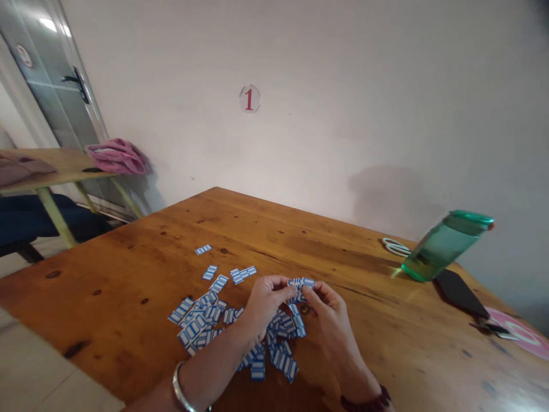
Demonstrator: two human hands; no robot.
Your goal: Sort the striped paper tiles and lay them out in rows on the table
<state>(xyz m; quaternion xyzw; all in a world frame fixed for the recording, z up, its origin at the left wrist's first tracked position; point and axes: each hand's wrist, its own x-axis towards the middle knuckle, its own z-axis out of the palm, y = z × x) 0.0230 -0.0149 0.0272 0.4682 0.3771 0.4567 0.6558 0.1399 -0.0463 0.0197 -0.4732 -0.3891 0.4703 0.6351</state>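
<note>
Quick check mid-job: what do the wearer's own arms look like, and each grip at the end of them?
The left grip and right grip are bare human hands, no gloves. No sleeve shows on either the left forearm or right forearm. A smooth, silvery bangle circles the left; a dark reddish, bumpy band the right.

A plain indoor room, possibly a shared or public one, is shown; its exact use cannot be told. This is suggested by a pale wall (300,149) marked with a round red-numbered sign (249,99), a door (64,109) fitted with a dark handle (79,84), and a wooden desk (171,240), by which a second desk (71,159) is accompanied.
</note>
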